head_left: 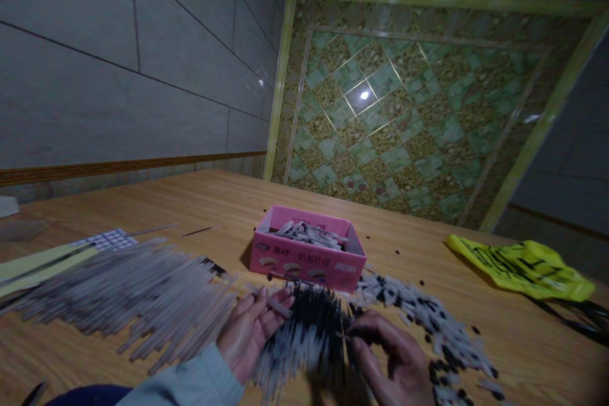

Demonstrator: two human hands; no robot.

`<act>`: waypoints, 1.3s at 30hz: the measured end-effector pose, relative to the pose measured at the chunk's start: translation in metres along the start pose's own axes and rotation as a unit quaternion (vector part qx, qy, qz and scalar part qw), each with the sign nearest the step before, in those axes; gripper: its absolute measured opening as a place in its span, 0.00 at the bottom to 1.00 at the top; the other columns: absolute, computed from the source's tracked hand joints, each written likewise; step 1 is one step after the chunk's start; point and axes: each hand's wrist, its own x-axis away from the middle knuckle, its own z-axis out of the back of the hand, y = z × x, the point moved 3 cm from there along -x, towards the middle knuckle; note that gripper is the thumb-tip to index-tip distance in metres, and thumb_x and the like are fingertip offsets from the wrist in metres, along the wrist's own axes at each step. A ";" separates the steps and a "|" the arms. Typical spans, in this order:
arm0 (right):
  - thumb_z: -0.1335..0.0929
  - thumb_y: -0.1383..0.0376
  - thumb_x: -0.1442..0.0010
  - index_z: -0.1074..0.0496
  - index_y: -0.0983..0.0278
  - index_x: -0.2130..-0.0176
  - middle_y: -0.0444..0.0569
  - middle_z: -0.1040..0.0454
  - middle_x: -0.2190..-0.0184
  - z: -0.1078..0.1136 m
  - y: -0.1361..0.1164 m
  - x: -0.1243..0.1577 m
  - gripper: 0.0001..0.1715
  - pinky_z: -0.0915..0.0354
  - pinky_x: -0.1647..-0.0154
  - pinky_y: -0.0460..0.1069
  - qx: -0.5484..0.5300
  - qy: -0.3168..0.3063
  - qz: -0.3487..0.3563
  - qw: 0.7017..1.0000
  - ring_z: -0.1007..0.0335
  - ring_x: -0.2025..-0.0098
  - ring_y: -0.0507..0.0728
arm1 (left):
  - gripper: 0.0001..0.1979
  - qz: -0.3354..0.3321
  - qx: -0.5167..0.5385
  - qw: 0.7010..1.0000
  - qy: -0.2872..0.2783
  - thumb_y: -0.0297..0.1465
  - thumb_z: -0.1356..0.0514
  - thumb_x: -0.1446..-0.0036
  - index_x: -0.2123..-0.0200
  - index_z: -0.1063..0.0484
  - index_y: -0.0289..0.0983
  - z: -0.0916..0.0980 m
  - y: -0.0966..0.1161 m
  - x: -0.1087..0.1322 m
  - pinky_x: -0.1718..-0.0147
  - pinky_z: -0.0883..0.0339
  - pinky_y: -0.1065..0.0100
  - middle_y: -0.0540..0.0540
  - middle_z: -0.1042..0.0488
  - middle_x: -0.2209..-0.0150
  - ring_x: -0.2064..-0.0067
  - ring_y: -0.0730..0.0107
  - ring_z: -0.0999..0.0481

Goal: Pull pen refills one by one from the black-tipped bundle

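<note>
My left hand (252, 327) is turned palm up, its thumb and fingers closed on a short translucent tube (279, 307). My right hand (392, 355) pinches a thin dark stick (343, 337) between thumb and forefinger. Between the hands lies a bundle of thin sticks (314, 314), black at the far end and whitish nearer me. Just beyond stands a pink cardboard box (304, 261) holding many short whitish pieces (309, 233). Left of my left hand spreads a pile of long translucent tubes (137, 292). Short translucent pieces and small black caps (423, 307) are heaped beyond my right hand.
A crumpled yellow bag (518, 266) with black print lies at the right, a dark strap-like thing (575, 317) beside it. Yellow paper (52, 263) and a blue checked sheet (109, 240) are at the left. The wooden table (209, 196) reaches toward a tiled wall (143, 63).
</note>
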 end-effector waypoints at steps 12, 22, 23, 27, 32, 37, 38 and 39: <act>0.33 0.69 0.48 0.32 0.61 0.56 0.45 0.25 0.72 -0.020 0.003 0.010 0.17 0.33 0.72 0.43 0.011 0.008 0.040 0.999 0.28 0.73 0.53 | 0.07 0.144 -0.010 0.986 -0.082 0.25 0.36 0.52 0.68 0.32 0.32 -0.019 -0.019 0.022 0.71 0.27 0.71 0.40 0.21 0.68 0.71 0.68 0.21; 0.37 0.56 0.44 0.29 0.63 0.62 0.52 0.25 0.64 0.014 0.063 -0.006 0.15 0.33 0.66 0.48 0.049 0.048 -0.173 0.983 0.29 0.62 0.59 | 0.08 0.147 0.082 0.985 0.041 0.20 0.46 0.43 0.72 0.30 0.30 -0.022 -0.004 0.024 0.80 0.28 0.77 0.43 0.23 0.80 0.79 0.74 0.23; 0.36 0.57 0.44 0.28 0.62 0.64 0.51 0.24 0.64 0.017 0.072 -0.006 0.13 0.34 0.65 0.49 0.097 0.032 -0.175 0.979 0.29 0.61 0.60 | 0.08 0.147 0.084 0.985 0.042 0.20 0.46 0.43 0.72 0.30 0.29 -0.023 -0.004 0.024 0.80 0.28 0.77 0.43 0.22 0.81 0.80 0.74 0.23; 0.35 0.68 0.51 0.27 0.60 0.70 0.47 0.25 0.71 0.014 0.090 0.002 0.07 0.38 0.68 0.48 0.258 -0.090 -0.159 0.949 0.29 0.67 0.58 | 0.08 0.145 0.081 0.985 0.045 0.20 0.46 0.44 0.73 0.30 0.29 -0.022 -0.006 0.023 0.81 0.27 0.77 0.43 0.22 0.81 0.79 0.72 0.22; 0.36 0.71 0.51 0.26 0.59 0.69 0.49 0.26 0.72 0.008 0.089 0.011 0.11 0.43 0.72 0.48 0.335 -0.119 -0.114 0.928 0.29 0.69 0.59 | 0.06 0.145 0.065 0.986 0.046 0.21 0.43 0.45 0.73 0.30 0.29 -0.019 -0.008 0.021 0.81 0.27 0.77 0.43 0.22 0.81 0.79 0.72 0.22; 0.35 0.69 0.50 0.27 0.60 0.70 0.48 0.25 0.73 0.006 0.084 0.006 0.07 0.41 0.72 0.48 0.237 -0.075 -0.126 0.960 0.30 0.70 0.59 | 0.05 0.143 0.055 0.988 0.033 0.21 0.43 0.45 0.73 0.30 0.30 -0.019 -0.010 0.019 0.81 0.27 0.77 0.44 0.22 0.80 0.80 0.73 0.23; 0.35 0.68 0.49 0.28 0.62 0.70 0.49 0.25 0.72 0.004 0.080 0.004 0.06 0.39 0.71 0.48 0.173 -0.064 -0.137 0.973 0.30 0.69 0.59 | 0.05 0.139 0.052 0.988 0.031 0.21 0.43 0.45 0.73 0.31 0.30 -0.019 -0.011 0.019 0.80 0.27 0.77 0.44 0.22 0.80 0.79 0.74 0.23; 0.35 0.66 0.48 0.28 0.63 0.69 0.49 0.25 0.72 -0.001 0.074 0.003 0.06 0.38 0.69 0.48 0.100 -0.053 -0.151 0.982 0.29 0.68 0.59 | 0.05 0.135 0.049 0.989 0.030 0.20 0.43 0.46 0.73 0.31 0.30 -0.018 -0.011 0.019 0.80 0.27 0.78 0.44 0.22 0.80 0.79 0.74 0.23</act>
